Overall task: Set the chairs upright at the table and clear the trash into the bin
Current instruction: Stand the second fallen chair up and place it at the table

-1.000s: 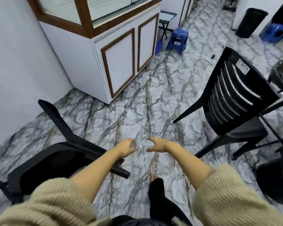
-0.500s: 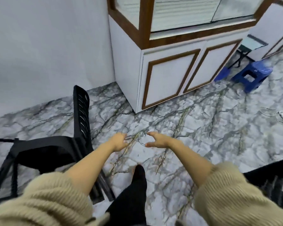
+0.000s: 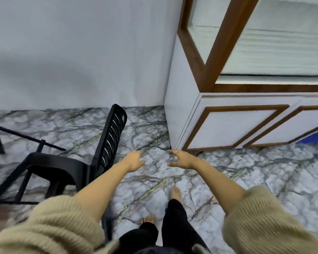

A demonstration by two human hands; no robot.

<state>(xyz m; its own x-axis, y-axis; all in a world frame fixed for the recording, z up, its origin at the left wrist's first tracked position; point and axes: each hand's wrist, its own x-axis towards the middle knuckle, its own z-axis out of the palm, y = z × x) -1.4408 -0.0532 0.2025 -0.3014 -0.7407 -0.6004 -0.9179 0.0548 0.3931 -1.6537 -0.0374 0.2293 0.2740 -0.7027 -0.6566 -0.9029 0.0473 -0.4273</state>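
Both are empty: left grip (image 3: 134, 160) and right grip (image 3: 181, 159) hover over the marble floor (image 3: 264, 171), fingers loosely spread. The black chair (image 3: 62, 167) stands on its legs just left of the left arm.

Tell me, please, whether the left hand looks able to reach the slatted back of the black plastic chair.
Probably yes: the left hand hangs open and empty just right of the slatted back of the black plastic chair. Nothing stands between them; only marbled floor shows there.
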